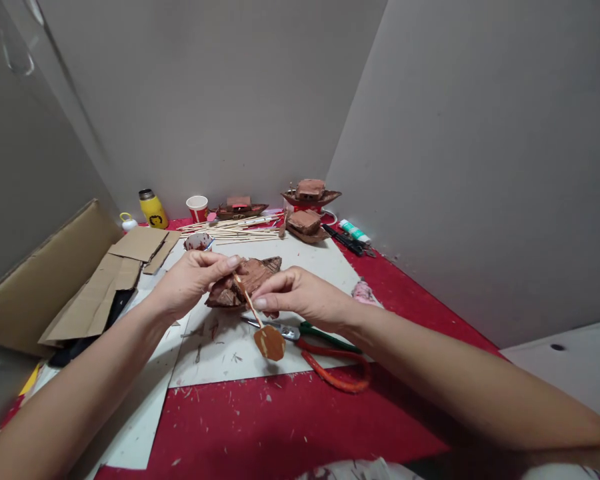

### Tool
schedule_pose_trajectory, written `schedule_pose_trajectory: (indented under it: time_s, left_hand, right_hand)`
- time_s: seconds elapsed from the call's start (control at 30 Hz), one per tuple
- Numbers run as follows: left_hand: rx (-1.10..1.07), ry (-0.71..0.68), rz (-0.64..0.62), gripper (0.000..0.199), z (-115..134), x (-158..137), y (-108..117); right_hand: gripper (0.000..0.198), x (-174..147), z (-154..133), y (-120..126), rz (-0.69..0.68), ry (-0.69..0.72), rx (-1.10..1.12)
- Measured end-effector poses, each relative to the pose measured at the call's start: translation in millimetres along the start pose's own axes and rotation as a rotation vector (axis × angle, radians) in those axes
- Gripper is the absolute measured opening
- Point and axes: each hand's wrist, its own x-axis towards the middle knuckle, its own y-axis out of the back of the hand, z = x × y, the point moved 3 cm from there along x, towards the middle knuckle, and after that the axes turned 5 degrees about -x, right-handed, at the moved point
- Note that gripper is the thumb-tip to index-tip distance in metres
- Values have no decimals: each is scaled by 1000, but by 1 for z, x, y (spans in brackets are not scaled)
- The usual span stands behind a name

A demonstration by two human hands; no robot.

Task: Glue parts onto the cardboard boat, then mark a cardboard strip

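Note:
Between my two hands is a thin wooden stick [252, 309] with a flat, brown, roughly eight-sided piece [270, 343] at its lower end. My left hand [200, 277] pinches the stick's brown-stained upper end between thumb and fingers. Lower down, the closed thumb and fingertips of my right hand [297, 293] grip the same stick. Just behind the fingers sits a brown model boat [257, 272], partly hidden by both hands. Scissors with red and green handles [337, 380] lie under my right wrist, blades pointing left.
Cardboard pieces [93, 290] lie at the left. Thin sticks [240, 230] are spread at the back beside finished-looking model boats [305, 225], a paper cup [197, 208] and a yellow bottle [153, 209]. A glue tube [355, 231] lies right. White board [207, 373] covers part of the red table.

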Motion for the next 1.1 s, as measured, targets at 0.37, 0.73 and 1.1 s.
schedule_pose_trajectory:
  time_s: [0.37,0.73,1.1]
  left_hand:
    - [64,38,38,30,-7,-14,26]
    - [126,253,91,39,-38,-30,41]
    - [78,258,11,39,-45,-31,35]
  right_hand:
    - [25,-49,4,40,131,-29,-548]
    - [30,-143,39,86,383,-166,-1510]
    - [31,-144,85,116,365,-505,-1481]
